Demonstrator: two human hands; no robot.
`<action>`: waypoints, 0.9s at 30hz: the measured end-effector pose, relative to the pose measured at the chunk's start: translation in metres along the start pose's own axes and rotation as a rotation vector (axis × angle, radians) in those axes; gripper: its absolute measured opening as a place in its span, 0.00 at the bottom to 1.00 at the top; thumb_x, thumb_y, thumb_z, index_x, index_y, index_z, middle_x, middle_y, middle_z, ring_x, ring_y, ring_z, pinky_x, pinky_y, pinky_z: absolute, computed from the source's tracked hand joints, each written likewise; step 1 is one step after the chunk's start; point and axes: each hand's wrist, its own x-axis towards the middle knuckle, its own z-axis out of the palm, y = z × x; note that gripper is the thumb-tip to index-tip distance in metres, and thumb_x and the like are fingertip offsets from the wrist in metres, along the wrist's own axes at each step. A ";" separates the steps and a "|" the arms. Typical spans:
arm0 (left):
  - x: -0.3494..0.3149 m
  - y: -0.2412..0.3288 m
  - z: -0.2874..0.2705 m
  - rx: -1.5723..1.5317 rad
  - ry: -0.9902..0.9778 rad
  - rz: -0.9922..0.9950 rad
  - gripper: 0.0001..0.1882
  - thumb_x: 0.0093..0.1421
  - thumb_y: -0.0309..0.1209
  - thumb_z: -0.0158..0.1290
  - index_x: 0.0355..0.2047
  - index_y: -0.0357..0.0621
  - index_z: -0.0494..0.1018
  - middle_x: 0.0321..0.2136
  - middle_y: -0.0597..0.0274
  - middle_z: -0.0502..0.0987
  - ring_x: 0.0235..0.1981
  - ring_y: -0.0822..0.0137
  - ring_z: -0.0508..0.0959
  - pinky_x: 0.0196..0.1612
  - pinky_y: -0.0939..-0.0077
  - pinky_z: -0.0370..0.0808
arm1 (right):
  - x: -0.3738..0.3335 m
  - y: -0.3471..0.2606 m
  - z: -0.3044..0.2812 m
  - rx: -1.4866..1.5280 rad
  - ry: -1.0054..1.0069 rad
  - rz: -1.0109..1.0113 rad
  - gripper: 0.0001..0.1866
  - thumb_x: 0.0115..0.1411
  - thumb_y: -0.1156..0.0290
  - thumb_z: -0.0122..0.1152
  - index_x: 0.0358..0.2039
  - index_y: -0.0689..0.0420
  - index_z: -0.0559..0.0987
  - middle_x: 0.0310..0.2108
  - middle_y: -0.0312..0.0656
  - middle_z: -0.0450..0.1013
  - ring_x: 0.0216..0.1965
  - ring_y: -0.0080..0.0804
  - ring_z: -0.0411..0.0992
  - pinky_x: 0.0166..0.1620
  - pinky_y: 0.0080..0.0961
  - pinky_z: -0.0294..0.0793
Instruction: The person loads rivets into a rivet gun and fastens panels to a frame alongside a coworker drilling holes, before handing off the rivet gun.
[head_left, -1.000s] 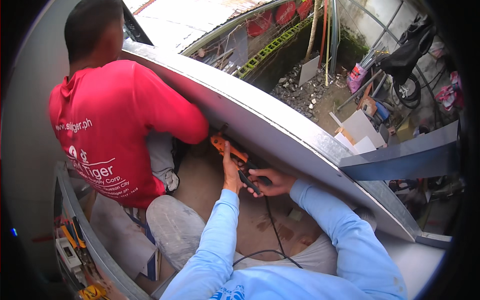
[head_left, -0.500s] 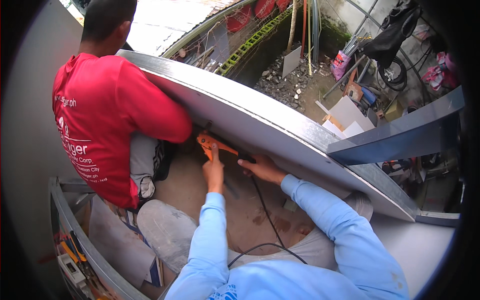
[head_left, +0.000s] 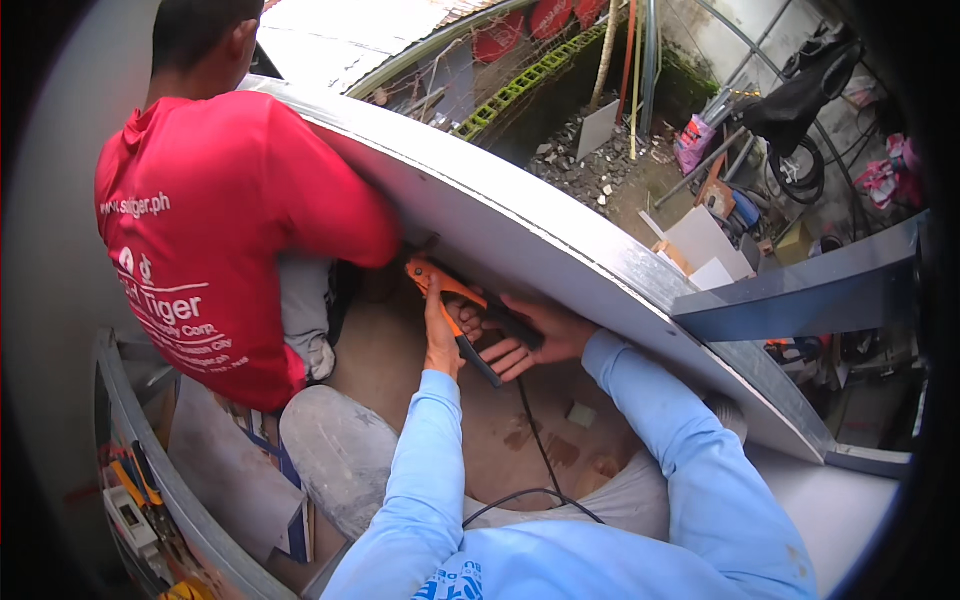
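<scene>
An orange hand riveter [head_left: 428, 271] with black grips points its head at the underside of the white panel [head_left: 520, 250] in front of me. Its two handles stand apart in a V. My left hand [head_left: 442, 335] is closed around the orange part just behind the head. My right hand [head_left: 555, 330] holds the black grip of the upper handle, with some fingers reaching toward the lower grip. Whether the nose sits in a hole of the panel I cannot make out.
A co-worker in a red shirt [head_left: 200, 240] crouches at left, one arm behind the panel. A blue-grey metal bar [head_left: 800, 290] crosses the panel's right end. A black cable [head_left: 537, 430] runs below my hands. At lower left, pliers [head_left: 148, 480] lie beside a curved metal rail [head_left: 180, 500].
The riveter's handles have spread apart, the lower one swinging down toward me. My right hand's fingers have opened out, and the co-worker's arm has shifted slightly right.
</scene>
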 end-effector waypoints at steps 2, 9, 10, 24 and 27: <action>0.010 -0.003 -0.003 0.022 -0.026 0.001 0.50 0.58 0.84 0.46 0.44 0.43 0.77 0.20 0.76 0.59 0.16 0.78 0.58 0.21 0.80 0.55 | 0.009 0.009 -0.010 0.083 -0.144 0.055 0.47 0.71 0.29 0.52 0.67 0.63 0.69 0.68 0.63 0.69 0.66 0.61 0.72 0.69 0.57 0.67; 0.015 -0.004 0.004 0.015 0.097 0.200 0.47 0.64 0.79 0.46 0.37 0.39 0.76 0.17 0.76 0.60 0.16 0.79 0.59 0.21 0.82 0.56 | 0.032 0.017 -0.009 0.033 -0.387 0.081 0.49 0.72 0.29 0.46 0.70 0.65 0.68 0.61 0.56 0.75 0.61 0.50 0.76 0.64 0.45 0.73; 0.011 -0.004 0.008 0.015 0.094 0.198 0.47 0.64 0.79 0.46 0.37 0.39 0.76 0.17 0.76 0.60 0.16 0.79 0.59 0.21 0.82 0.56 | 0.029 0.016 -0.010 0.034 -0.385 0.078 0.49 0.72 0.29 0.46 0.70 0.65 0.68 0.61 0.56 0.75 0.61 0.50 0.76 0.64 0.45 0.73; 0.025 -0.013 0.020 -0.061 0.245 0.360 0.28 0.70 0.61 0.58 0.35 0.48 0.75 0.24 0.62 0.74 0.22 0.69 0.75 0.26 0.72 0.70 | 0.018 0.028 0.024 -0.165 0.170 -0.227 0.29 0.71 0.39 0.63 0.42 0.58 0.81 0.23 0.35 0.76 0.20 0.22 0.72 0.22 0.20 0.66; 0.014 -0.012 0.028 0.014 0.301 0.399 0.27 0.70 0.62 0.58 0.33 0.49 0.74 0.21 0.66 0.74 0.19 0.71 0.74 0.22 0.75 0.70 | 0.008 0.018 0.044 -0.485 0.377 -0.273 0.28 0.71 0.40 0.64 0.42 0.57 0.81 0.25 0.35 0.77 0.23 0.23 0.75 0.26 0.22 0.71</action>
